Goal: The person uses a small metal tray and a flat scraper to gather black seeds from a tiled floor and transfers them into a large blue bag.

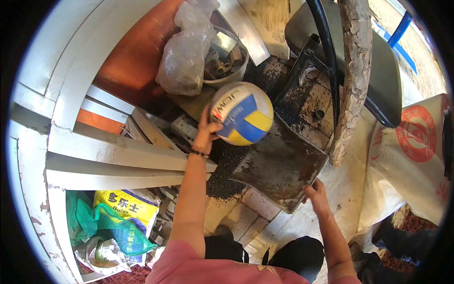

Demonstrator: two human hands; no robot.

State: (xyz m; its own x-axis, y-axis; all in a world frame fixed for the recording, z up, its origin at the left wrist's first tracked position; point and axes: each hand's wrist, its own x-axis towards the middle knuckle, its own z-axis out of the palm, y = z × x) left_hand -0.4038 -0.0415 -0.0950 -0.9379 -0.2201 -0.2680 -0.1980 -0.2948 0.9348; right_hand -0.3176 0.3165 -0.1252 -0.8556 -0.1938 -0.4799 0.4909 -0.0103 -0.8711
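Observation:
My left hand (pixel 206 128), with a beaded bracelet at the wrist, holds a blue, yellow and white volleyball (pixel 248 113) by its left side. Some of its fingers are hidden behind the ball. My right hand (pixel 318 196) is closed on the lower right edge of a dark, stained, curved panel (pixel 281 165). The panel is roughly square and lies tilted below the ball, which overlaps its upper left part in the view. Whether the two touch, I cannot tell. Black granules (pixel 224 165) lie on the tiles beside the panel.
A bucket of debris (pixel 240 66) and a clear plastic bag (pixel 187 57) stand at the back. A rough wooden pole (pixel 355 71) rises before a black-framed chair (pixel 383 71). White metal beams (pixel 118 149) jut from the left. A white woven sack (pixel 402 165) stands at right.

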